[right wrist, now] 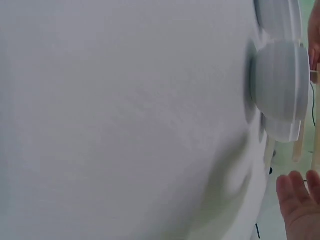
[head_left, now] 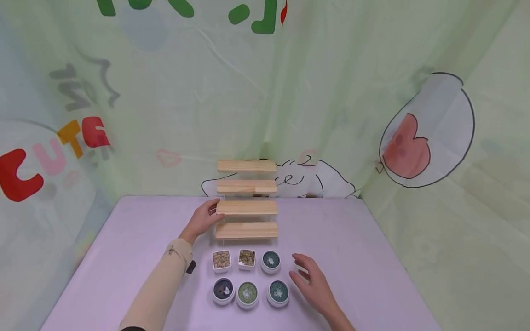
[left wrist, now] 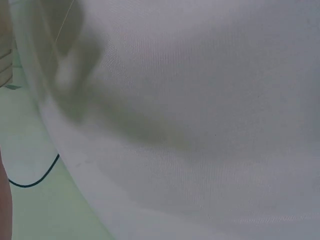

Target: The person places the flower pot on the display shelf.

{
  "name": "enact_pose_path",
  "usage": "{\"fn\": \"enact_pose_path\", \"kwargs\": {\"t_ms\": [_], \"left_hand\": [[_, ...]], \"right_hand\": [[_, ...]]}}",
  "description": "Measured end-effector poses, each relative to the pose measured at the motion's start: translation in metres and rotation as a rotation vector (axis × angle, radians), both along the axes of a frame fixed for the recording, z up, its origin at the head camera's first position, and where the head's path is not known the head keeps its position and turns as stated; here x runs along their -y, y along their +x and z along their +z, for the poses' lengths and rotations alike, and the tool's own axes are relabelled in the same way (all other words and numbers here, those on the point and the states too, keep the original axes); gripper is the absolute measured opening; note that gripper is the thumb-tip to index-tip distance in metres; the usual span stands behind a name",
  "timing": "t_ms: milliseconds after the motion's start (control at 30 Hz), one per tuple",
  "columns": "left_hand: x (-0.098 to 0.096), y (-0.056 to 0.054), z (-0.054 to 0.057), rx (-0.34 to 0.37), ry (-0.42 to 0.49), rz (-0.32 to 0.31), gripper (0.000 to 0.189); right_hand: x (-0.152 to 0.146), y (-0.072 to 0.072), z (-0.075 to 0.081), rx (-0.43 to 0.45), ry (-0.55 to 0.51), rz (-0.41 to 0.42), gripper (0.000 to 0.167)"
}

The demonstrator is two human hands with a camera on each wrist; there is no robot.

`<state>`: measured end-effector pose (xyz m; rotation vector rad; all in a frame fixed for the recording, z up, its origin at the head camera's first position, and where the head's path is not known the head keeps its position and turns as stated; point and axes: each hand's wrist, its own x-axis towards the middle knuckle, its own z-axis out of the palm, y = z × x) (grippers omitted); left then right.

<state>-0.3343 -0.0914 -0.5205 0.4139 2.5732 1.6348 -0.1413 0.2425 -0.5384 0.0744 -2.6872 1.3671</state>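
Observation:
A tiered wooden shelf (head_left: 246, 208) with several pale slats stands at the back of the table. At its left end my left hand (head_left: 204, 218) grips a lower slat, fingers above and thumb below. My right hand (head_left: 315, 286) is held loosely open, apart from the dishes to its left. Closest to it are a round white bowl with teal contents (head_left: 278, 293) and a similar bowl (head_left: 271, 261) behind. In the right wrist view, the right hand's fingers (right wrist: 298, 192) are extended near white bowls (right wrist: 280, 80). The left wrist view shows mostly blurred cloth.
Two square white dishes, one with tan grit (head_left: 221, 260) and one with brown-green grit (head_left: 247, 259), sit before the shelf. A dark-filled bowl (head_left: 223, 291) and a green-filled bowl (head_left: 247, 294) are nearer. A printed curtain (head_left: 331, 115) hangs behind the lilac tabletop (head_left: 352, 239).

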Motion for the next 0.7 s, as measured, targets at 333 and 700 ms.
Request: {"fn": "enact_pose_path", "kwargs": {"t_ms": [333,700], "left_hand": [[-0.002,-0.003,-0.003,-0.022,0.031,0.004,0.068],[0.003,-0.001,-0.010,-0.014,0.096,0.023,0.066]], "right_hand": [[0.000,0.029,-0.013,0.053,-0.186,0.157,0.047],[0.001,0.039,-0.030,-0.034,-0.134,0.301,0.043]]}}
